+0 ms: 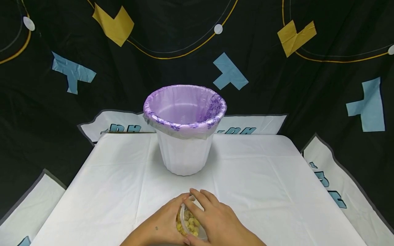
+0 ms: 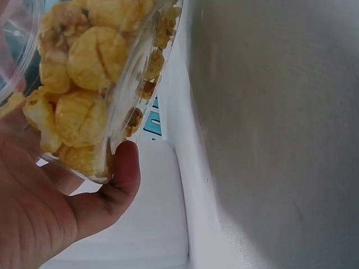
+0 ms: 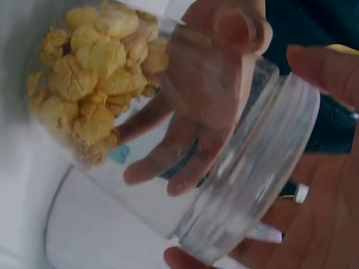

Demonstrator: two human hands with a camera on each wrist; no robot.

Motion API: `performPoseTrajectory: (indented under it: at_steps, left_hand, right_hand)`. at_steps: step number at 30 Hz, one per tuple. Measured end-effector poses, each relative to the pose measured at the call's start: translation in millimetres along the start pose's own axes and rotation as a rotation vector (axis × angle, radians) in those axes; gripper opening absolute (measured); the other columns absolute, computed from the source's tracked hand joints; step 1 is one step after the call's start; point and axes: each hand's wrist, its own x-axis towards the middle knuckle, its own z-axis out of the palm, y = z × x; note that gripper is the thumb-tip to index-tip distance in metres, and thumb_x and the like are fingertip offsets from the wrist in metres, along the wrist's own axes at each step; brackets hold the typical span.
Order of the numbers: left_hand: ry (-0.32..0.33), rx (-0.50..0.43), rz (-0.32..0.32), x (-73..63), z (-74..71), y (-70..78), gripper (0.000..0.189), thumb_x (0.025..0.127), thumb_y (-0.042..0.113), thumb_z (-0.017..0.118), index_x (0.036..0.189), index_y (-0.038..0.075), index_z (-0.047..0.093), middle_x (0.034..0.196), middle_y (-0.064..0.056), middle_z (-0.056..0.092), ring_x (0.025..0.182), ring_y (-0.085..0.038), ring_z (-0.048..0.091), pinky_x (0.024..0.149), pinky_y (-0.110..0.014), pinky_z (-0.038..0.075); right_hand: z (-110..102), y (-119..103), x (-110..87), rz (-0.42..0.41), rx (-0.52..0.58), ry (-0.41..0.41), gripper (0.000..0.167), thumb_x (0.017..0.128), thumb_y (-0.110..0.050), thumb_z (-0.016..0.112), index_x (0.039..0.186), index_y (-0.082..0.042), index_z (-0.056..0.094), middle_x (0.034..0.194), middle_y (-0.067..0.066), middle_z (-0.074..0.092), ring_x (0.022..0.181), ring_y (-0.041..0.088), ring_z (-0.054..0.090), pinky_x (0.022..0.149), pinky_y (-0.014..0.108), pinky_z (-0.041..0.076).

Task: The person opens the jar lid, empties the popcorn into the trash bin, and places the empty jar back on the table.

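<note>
A clear plastic jar [image 1: 187, 220], partly filled with yellow caramel popcorn [image 3: 92, 78], is held between both hands low over the near part of the table. My left hand [image 1: 166, 218] grips the jar's body from the left, its thumb against the wall in the left wrist view. The left fingers show through the clear plastic in the right wrist view. My right hand [image 1: 220, 220] grips the clear round lid [image 3: 252, 174] at the jar's end, thumb and fingers spread around its rim. In the right wrist view the jar lies tilted, popcorn gathered toward its base.
A white bin [image 1: 186, 153] with a purple-patterned liner [image 1: 184, 128] folded over its rim stands beyond the hands. It rests on a table with a white cloth [image 1: 261, 191]. A black curtain [image 1: 172, 71] with taped shapes hangs behind.
</note>
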Motion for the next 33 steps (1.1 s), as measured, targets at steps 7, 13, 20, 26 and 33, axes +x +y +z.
performPoseTrajectory:
  at_steps: [7, 13, 20, 26, 33]
  left_hand:
    - [-0.005, 0.005, -0.042, -3.0, 2.4, 4.4, 0.105, 0.062, 0.063, 0.087, 0.148, 0.038, 0.033, 0.145, 0.015, 0.046, 0.130, -0.013, 0.049, 0.103, -0.045, 0.047]
    - [-0.071, -0.109, 0.034, 1.1, 2.0, 5.6, 0.091, 0.068, 0.050, 0.090, 0.144, 0.037, 0.040, 0.135, 0.014, 0.056, 0.117, -0.011, 0.059, 0.096, -0.033, 0.051]
    - [-0.140, -0.181, 0.060, 0.0, 0.8, 3.3, 0.082, 0.077, 0.039, 0.087, 0.142, 0.033, 0.038, 0.126, 0.006, 0.061, 0.101, -0.015, 0.067, 0.083, -0.029, 0.057]
    - [-0.078, -0.045, -0.005, -1.8, 0.2, 3.6, 0.090, 0.073, 0.053, 0.085, 0.146, 0.041, 0.035, 0.133, 0.011, 0.055, 0.113, -0.011, 0.061, 0.091, -0.033, 0.053]
    - [-0.038, -0.031, -0.008, 0.1, -0.8, 1.5, 0.107, 0.065, 0.053, 0.090, 0.151, 0.037, 0.029, 0.144, 0.010, 0.048, 0.122, -0.013, 0.055, 0.097, -0.034, 0.051]
  right_hand:
    - [1.5, 4.6, -0.6, -0.232, 0.008, 0.043, 0.062, 0.091, -0.054, 0.064, 0.148, -0.041, 0.044, 0.152, 0.007, 0.038, 0.136, 0.041, 0.043, 0.096, 0.049, 0.052]
    - [-2.3, 6.4, -2.3, -0.255, 0.095, -0.004, 0.052, 0.089, -0.071, 0.054, 0.138, -0.054, 0.048, 0.156, -0.005, 0.033, 0.145, 0.030, 0.032, 0.104, 0.050, 0.045]
    - [-6.9, 8.9, -5.5, -0.352, 0.142, -0.024, 0.041, 0.092, -0.068, 0.052, 0.131, -0.054, 0.056, 0.158, -0.012, 0.032, 0.148, 0.026, 0.026, 0.107, 0.060, 0.040]
    - [-4.9, 8.9, -4.8, -0.414, 0.160, 0.091, 0.042, 0.090, -0.063, 0.060, 0.129, -0.048, 0.062, 0.152, -0.010, 0.043, 0.149, 0.033, 0.025, 0.104, 0.071, 0.036]
    - [-1.0, 5.5, -2.0, -0.133, 0.066, 0.167, 0.080, 0.081, -0.071, 0.065, 0.150, -0.034, 0.045, 0.156, 0.002, 0.040, 0.140, 0.035, 0.042, 0.089, 0.057, 0.054]
